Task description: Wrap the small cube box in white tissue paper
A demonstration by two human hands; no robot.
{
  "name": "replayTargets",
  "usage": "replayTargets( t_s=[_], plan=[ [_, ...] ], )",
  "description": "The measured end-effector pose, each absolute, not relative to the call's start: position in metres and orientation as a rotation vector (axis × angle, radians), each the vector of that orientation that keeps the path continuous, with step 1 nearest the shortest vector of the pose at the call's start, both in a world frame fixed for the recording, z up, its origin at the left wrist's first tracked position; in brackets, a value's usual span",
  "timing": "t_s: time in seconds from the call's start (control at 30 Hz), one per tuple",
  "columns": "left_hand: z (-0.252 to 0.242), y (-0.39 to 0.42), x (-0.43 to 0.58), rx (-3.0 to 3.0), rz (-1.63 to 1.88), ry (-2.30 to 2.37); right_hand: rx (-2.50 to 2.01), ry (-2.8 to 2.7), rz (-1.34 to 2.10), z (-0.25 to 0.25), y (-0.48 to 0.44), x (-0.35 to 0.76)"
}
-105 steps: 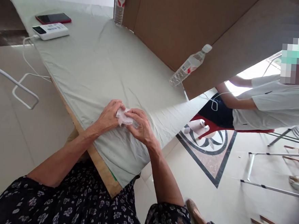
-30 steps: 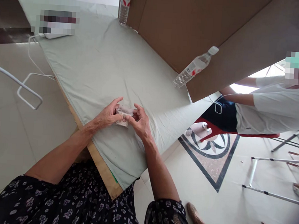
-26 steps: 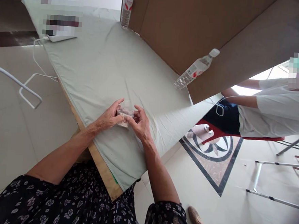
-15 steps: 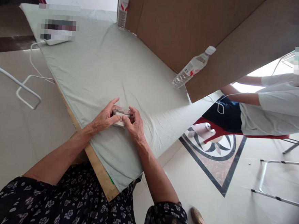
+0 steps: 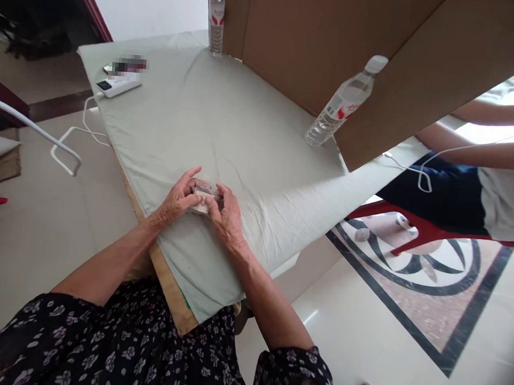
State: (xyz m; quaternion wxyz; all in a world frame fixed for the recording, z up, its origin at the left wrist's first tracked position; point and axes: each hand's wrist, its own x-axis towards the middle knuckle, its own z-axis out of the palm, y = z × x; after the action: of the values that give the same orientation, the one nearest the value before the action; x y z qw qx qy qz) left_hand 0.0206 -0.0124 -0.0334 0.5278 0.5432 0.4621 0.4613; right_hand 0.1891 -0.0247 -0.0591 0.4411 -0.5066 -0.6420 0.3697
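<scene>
Both my hands meet over the near part of a table covered in pale green cloth (image 5: 226, 126). My left hand (image 5: 178, 196) and my right hand (image 5: 225, 214) pinch a small, folded, whitish piece of thin material (image 5: 202, 197) between thumbs and fingertips. The piece rests on or just above the cloth. Most of it is hidden by my fingers, so I cannot tell exactly what it is.
Two clear water bottles stand on the table, one at the far edge (image 5: 216, 17), one tilted at the right (image 5: 345, 102), against cardboard panels (image 5: 320, 38). A white device (image 5: 118, 84) with a cable lies far left. Another person (image 5: 482, 173) sits on a red chair at right.
My hands stay together on the small piece, fingers drawing closer around it. The view has swung, so the table sits more to the right and the other person is partly out of view.
</scene>
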Motion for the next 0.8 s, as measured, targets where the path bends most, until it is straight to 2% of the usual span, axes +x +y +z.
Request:
replayTargets(
  t_s=[0.33, 0.47, 0.63, 0.8],
  plan=[
    [-0.029, -0.009, 0.028, 1.193, 1.110, 1.096, -1.222, -1.398, 1.112, -0.049, -0.007, 0.205],
    [-0.036, -0.005, 0.028, 1.192, 1.144, 1.029, -1.185, -1.486, 1.104, -0.035, 0.019, 0.205],
    [-0.049, 0.000, 0.029, 1.188, 1.168, 0.930, -1.112, -1.387, 1.258, -0.032, 0.035, 0.197],
    [-0.059, 0.004, 0.030, 1.255, 1.177, 0.947, -1.124, -1.479, 1.188, -0.028, 0.024, 0.200]
  ],
)
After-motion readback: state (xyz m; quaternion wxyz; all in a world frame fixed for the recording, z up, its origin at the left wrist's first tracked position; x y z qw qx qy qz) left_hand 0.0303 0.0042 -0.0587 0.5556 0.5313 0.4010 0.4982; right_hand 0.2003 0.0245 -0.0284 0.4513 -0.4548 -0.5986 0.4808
